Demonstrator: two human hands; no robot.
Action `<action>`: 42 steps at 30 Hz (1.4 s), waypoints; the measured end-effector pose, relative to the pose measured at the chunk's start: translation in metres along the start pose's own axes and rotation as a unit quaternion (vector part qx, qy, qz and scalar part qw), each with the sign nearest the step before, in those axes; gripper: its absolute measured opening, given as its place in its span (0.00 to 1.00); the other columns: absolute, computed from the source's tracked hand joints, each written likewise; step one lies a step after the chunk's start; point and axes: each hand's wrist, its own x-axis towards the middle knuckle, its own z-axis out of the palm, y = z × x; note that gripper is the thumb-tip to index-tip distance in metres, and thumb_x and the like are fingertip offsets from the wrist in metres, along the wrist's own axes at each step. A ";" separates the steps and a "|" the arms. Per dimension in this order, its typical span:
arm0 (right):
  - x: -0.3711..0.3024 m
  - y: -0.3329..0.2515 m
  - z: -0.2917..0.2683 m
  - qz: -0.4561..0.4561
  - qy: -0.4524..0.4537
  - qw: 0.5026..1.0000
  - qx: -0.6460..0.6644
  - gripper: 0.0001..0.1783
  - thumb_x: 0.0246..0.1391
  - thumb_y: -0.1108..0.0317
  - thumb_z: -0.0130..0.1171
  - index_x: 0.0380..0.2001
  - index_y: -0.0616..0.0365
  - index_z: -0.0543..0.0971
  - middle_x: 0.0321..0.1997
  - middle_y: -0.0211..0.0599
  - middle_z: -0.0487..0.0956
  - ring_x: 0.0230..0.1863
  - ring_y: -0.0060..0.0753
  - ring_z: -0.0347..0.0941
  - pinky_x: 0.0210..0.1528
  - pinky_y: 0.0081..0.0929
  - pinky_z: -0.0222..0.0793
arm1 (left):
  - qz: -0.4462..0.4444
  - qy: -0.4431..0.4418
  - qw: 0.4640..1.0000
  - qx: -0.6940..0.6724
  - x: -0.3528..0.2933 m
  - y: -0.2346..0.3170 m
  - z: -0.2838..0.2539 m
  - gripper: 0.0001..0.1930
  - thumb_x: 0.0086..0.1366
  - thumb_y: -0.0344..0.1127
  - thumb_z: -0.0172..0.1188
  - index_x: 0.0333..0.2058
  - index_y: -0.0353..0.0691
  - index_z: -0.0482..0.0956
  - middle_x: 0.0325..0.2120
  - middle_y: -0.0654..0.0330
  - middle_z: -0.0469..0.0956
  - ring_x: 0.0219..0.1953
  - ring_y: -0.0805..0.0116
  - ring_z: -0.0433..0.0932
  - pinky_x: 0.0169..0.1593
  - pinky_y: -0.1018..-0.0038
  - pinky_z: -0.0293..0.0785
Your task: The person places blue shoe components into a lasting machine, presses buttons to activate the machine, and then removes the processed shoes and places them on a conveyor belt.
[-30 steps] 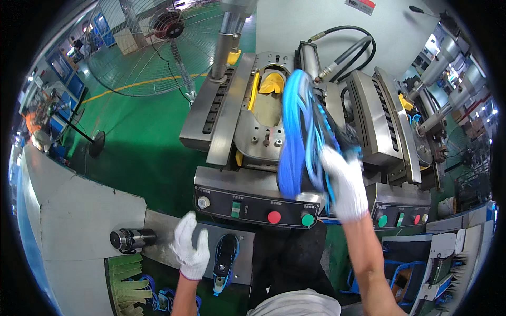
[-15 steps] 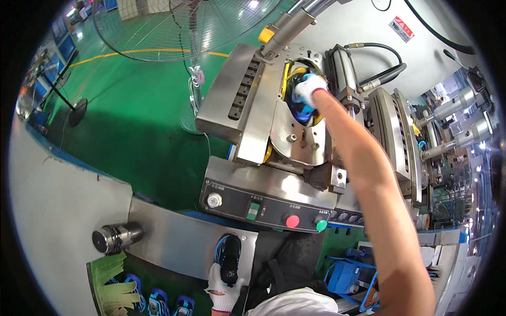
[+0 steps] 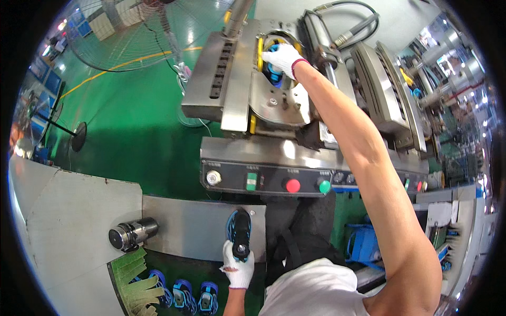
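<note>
My right hand [image 3: 284, 58], in a white glove, reaches far forward to a blue and black shoe [image 3: 274, 80] in the opening of a metal machine [image 3: 240, 79]. Its fingers are closed on the shoe's upper part, and the glove hides much of it. At the lower middle my left hand [image 3: 237, 268], also gloved, grips the heel end of another black shoe [image 3: 241, 229] with blue edges. That shoe points away from me, over a metal shelf [image 3: 184, 224].
A control panel [image 3: 269, 179] with red and green buttons runs across the machine's front. A metal cylinder [image 3: 133, 234] lies on the shelf's left end. Several shoes [image 3: 183, 297] stand below, beside green strips [image 3: 138, 282]. A wire-caged fan [image 3: 113, 39] stands far left.
The whole view has shifted, with the machine now higher and further left. My right hand stays at the shoe in the machine; my left keeps hold of the other shoe.
</note>
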 end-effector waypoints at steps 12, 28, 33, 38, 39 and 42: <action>-0.379 0.204 0.082 -0.276 0.179 0.930 -0.165 0.35 0.55 0.63 0.58 0.63 0.71 0.69 0.73 0.70 0.61 0.76 0.68 0.57 0.77 0.67 0.49 | -0.120 -0.129 0.984 -0.001 0.008 0.075 -0.024 0.15 0.64 0.29 0.70 0.49 0.30 0.84 0.54 0.47 0.82 0.59 0.53 0.78 0.64 0.62 0.74; -0.680 0.216 -0.026 0.143 0.331 0.932 -0.027 0.59 0.51 0.46 0.69 0.78 0.61 0.52 0.82 0.61 0.49 0.81 0.72 0.44 0.80 0.60 0.43 | 0.154 -0.526 0.834 -0.065 -0.114 0.386 0.139 0.03 0.67 0.32 0.68 0.36 0.40 0.87 0.30 0.57 0.83 0.30 0.62 0.79 0.33 0.65 0.77; -0.736 0.296 -0.169 0.129 0.649 0.749 -0.028 0.57 0.46 0.60 0.74 0.74 0.70 0.56 0.75 0.64 0.62 0.77 0.61 0.58 0.79 0.46 0.52 | 0.385 -0.639 0.611 -0.265 -0.193 0.462 0.211 0.37 0.60 0.27 0.71 0.67 0.33 0.66 0.67 0.46 0.69 0.69 0.52 0.70 0.69 0.59 0.68; -0.778 0.447 -0.293 0.260 0.781 0.563 0.076 0.55 0.51 0.53 0.74 0.73 0.65 0.58 0.54 0.54 0.82 0.53 0.46 0.81 0.60 0.42 0.76 | 0.596 -0.602 0.505 -0.165 -0.205 0.468 0.216 0.35 0.59 0.34 0.74 0.63 0.31 0.71 0.63 0.40 0.73 0.65 0.42 0.74 0.67 0.57 0.70; -0.795 0.512 -0.321 0.264 0.791 0.551 -0.035 0.53 0.51 0.51 0.74 0.71 0.68 0.61 0.51 0.51 0.84 0.45 0.41 0.83 0.52 0.37 0.80 | 0.569 -0.614 0.524 -0.161 -0.200 0.454 0.219 0.34 0.60 0.34 0.74 0.63 0.31 0.71 0.63 0.40 0.73 0.64 0.42 0.75 0.67 0.57 0.71; -0.834 0.631 -0.416 0.356 0.761 0.515 0.168 0.38 0.48 0.47 0.74 0.53 0.67 0.79 0.43 0.49 0.86 0.44 0.40 0.84 0.48 0.36 0.80 | 0.482 -0.624 0.611 -0.075 -0.170 0.388 0.239 0.30 0.63 0.34 0.72 0.61 0.30 0.73 0.61 0.41 0.75 0.62 0.43 0.76 0.66 0.58 0.72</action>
